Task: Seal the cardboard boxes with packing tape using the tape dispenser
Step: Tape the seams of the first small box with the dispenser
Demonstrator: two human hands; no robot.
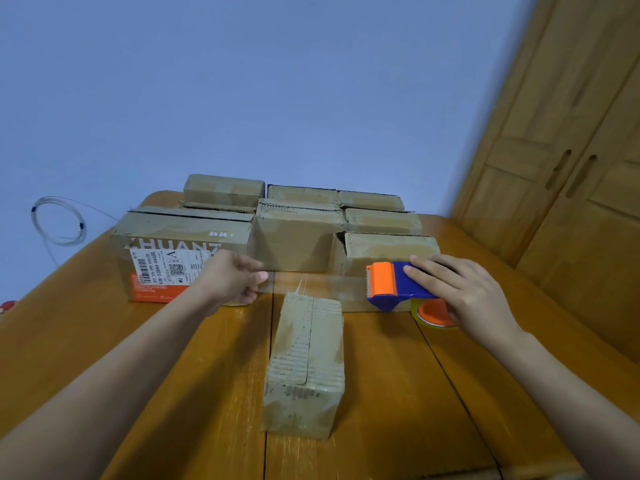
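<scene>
A small cardboard box (306, 362) lies lengthwise on the wooden table (194, 393) in front of me, its top seam running away from me. My right hand (464, 292) grips a blue and orange tape dispenser (394, 284) with a roll of clear tape, held above the table just past the box's far right corner. A strip of clear tape (311, 284) stretches from the dispenser leftward over the box's far end. My left hand (235, 278) pinches the free end of that strip.
Several more cardboard boxes (298, 233) are stacked in rows at the back of the table, one large box (173, 258) with a shipping label at the left. A coiled cable (59, 220) hangs on the blue wall. A wooden wardrobe (571, 168) stands to the right.
</scene>
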